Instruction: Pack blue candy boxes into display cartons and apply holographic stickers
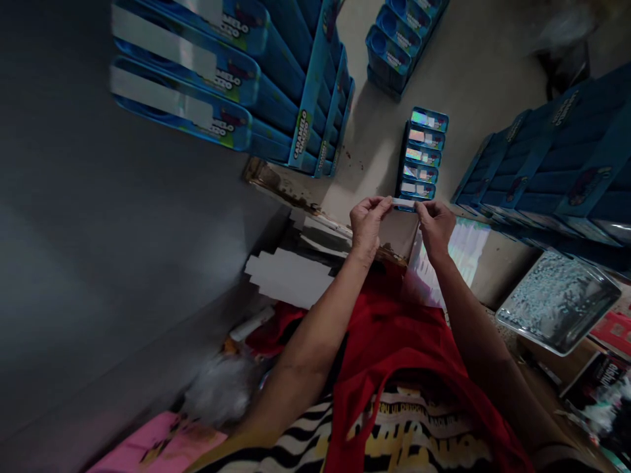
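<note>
A small white strip, seemingly a sticker [404, 202], is stretched between my hands. The fingertips of my left hand [365, 225] pinch its left end, and those of my right hand [436, 226] grip the right end. Just beyond, several blue candy boxes [421, 157] stand in a short row on the table, with shiny or pale strips on their tops. The strip is over the near end of this row; whether it touches the closest box I cannot tell. Under my right forearm lies a shiny iridescent sheet [468, 253], partly covered by the arm.
Tall stacks of blue candy boxes rise at the left [280, 85] and right [557, 157]. Another group of boxes [394, 49] stands farther back. A clear tray [552, 299] holding small pale-blue bits is at the right. White paper pieces [288, 276] lie below the table's worn edge [296, 200].
</note>
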`<state>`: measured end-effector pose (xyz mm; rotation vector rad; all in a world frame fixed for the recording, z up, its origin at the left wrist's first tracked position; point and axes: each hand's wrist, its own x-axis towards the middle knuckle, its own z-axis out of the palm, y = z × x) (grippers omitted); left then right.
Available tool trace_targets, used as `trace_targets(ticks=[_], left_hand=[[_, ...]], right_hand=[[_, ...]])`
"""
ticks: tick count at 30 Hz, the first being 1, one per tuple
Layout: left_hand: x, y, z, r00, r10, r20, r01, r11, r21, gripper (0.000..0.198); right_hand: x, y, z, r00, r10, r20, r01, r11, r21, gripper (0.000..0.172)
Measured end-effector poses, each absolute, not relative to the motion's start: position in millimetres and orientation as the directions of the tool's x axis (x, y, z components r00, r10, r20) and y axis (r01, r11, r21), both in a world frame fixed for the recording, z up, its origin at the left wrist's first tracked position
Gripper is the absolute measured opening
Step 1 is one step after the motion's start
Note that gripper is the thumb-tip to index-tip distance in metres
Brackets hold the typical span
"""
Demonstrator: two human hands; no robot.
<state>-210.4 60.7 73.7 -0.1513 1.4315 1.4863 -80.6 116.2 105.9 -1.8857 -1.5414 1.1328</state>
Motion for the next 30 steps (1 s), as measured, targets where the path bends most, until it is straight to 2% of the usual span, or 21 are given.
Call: trace_targets(ticks=[8,13,17,22,25,27,30], left_hand=[[-212,62,70,-0.464,0.528,-0.711,-0.695,0.281,0.662,0.039],[-209,65,62,-0.467,0.531,-0.707,-0.665,0.316,0.677,0.035],[-201,66,53,-0.371,0.481,-0.794,-0.728,0.380,0.571,0.037],[-196,68,41,-0.253,0.420,-0.872,-0.815,0.393,0.426,0.041],[-198,71,36,-0.188,0.437,-0.879,-0.821,0.422,0.385,0.039],[-201,75,34,-0.214,0.446,-0.869,-0.782,0.455,0.427,0.035],[-208,80,31,-0.349,0.463,-0.815,-0.670,0.485,0.562,0.031]], right_hand=[[-82,117,106,0.027,0.952,-0.304,0.610,-0.257,-0.750,0.029],[-78,122,102,0.080,0.950,-0.301,0.698,-0.269,-0.664,0.027],[-69,126,95,0.154,0.941,-0.301,0.665,-0.324,-0.673,0.051],[-69,125,89,0.084,0.920,-0.384,0.553,-0.364,-0.750,0.050],[-68,128,89,0.034,0.896,-0.443,0.506,-0.397,-0.766,0.050],[-63,132,91,-0.029,0.878,-0.478,0.497,-0.402,-0.769,0.049],[-52,139,96,-0.128,0.821,-0.556,0.489,-0.435,-0.756,0.043]])
